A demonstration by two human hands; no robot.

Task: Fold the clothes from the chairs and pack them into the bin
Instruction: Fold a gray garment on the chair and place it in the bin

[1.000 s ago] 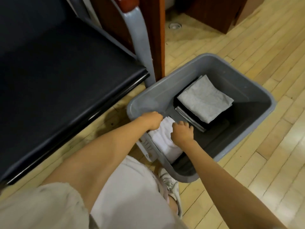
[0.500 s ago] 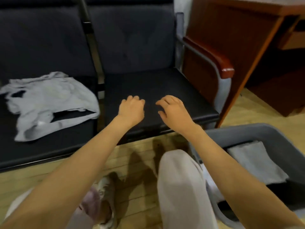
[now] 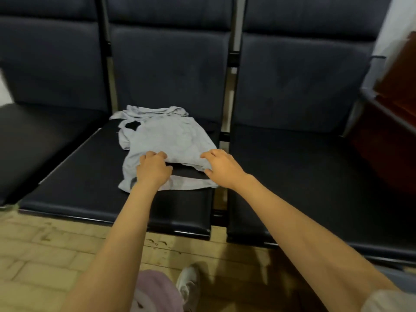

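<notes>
The grey garment (image 3: 166, 136) lies crumpled and only roughly flat on the middle seat (image 3: 90, 176), from the seat's back edge to about halfway to its front edge, nearer the right-hand edge than the left. It looks like a thin, soft top. The hem end faces the person, and its two layers gape so that a dark strip of seat shows between them.

The left hand (image 3: 153, 171) sits on the hem's left part, knuckles up, with the fingers curled down into the upper layer. I take that for a hold on the cloth. The right hand (image 3: 222, 168) is at the hem's right corner, fingers arched and a little apart over the fabric, the thumb low by the edge. Whether it has pinched the cloth yet I cannot tell.

The cloth should be light and limp, and it will sag and slide on the smooth seat — so it is best taken by the two hem corners or the shoulders, lifted clear and shaken out before the first fold.

Bare dark seats flank it, the left seat (image 3: 33, 131) and the right seat (image 3: 304, 176). The wooden floor (image 3: 45, 255) and a pale shoe (image 3: 188, 287) lie below. The bin is not in view.
</notes>
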